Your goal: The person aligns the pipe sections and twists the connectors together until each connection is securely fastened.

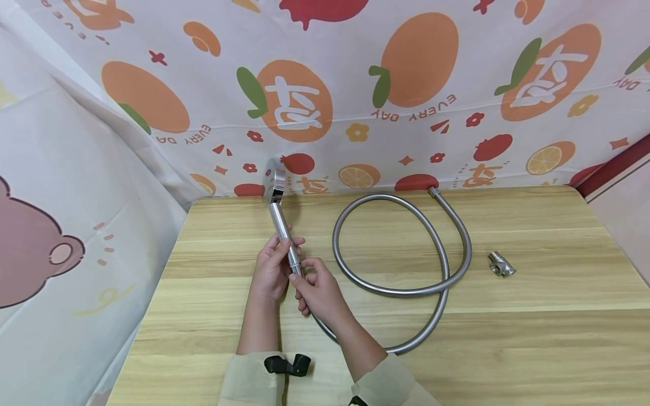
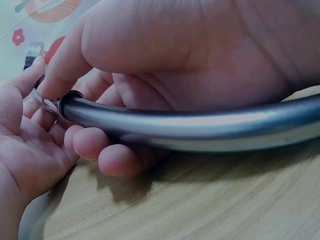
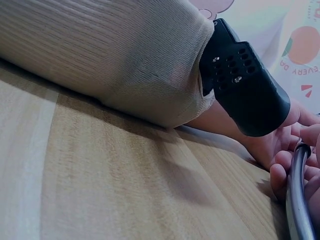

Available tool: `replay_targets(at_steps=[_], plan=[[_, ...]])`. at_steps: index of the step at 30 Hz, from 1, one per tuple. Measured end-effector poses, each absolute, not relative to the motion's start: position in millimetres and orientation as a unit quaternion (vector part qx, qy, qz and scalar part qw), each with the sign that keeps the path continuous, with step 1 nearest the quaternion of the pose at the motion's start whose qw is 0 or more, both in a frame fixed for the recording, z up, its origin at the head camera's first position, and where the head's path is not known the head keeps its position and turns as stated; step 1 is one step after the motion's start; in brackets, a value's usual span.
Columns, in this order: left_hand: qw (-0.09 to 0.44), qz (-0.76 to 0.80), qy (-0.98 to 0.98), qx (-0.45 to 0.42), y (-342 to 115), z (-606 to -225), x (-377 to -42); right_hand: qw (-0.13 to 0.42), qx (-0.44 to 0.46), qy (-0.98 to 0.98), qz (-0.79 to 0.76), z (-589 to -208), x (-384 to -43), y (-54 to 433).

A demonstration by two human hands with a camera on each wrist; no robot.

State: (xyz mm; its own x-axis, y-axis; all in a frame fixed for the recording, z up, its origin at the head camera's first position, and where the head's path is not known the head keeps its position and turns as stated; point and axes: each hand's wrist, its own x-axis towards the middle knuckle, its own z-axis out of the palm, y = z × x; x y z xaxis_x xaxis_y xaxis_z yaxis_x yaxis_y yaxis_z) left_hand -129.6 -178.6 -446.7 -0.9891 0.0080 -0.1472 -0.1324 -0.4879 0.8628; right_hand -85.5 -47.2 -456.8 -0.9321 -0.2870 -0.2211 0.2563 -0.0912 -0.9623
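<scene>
A chrome hand shower (image 1: 278, 217) stands tilted in the head view, its round head near the back cloth. My left hand (image 1: 270, 273) grips its handle, thumb along the front. Just below, my right hand (image 1: 321, 290) pinches the upper end of a grey metal shower hose (image 1: 401, 292), where it meets the handle's lower end. The left wrist view shows the right fingers curled round the hose (image 2: 200, 127) near its collar (image 2: 69, 104). Whether the joint is screwed tight cannot be seen. In the right wrist view, the left sleeve (image 3: 125, 60) covers much of the scene.
The hose loops across the wooden table (image 1: 533, 327), its free end fitting (image 1: 433, 192) by the back edge. A small chrome fitting (image 1: 501, 264) lies at the right. Fruit-printed cloth (image 1: 350, 84) hangs behind the table. A black wrist device (image 1: 287, 365) sits on the left sleeve.
</scene>
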Motion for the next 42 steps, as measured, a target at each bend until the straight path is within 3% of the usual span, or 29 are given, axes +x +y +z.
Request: replay_targets(at_steps=[42], plan=[[0.04,0.854,0.513,-0.07,-177.7,-444.2,-129.8,0.193,-0.004,0.656,-0.73,-453.1,-85.1,-46.1]])
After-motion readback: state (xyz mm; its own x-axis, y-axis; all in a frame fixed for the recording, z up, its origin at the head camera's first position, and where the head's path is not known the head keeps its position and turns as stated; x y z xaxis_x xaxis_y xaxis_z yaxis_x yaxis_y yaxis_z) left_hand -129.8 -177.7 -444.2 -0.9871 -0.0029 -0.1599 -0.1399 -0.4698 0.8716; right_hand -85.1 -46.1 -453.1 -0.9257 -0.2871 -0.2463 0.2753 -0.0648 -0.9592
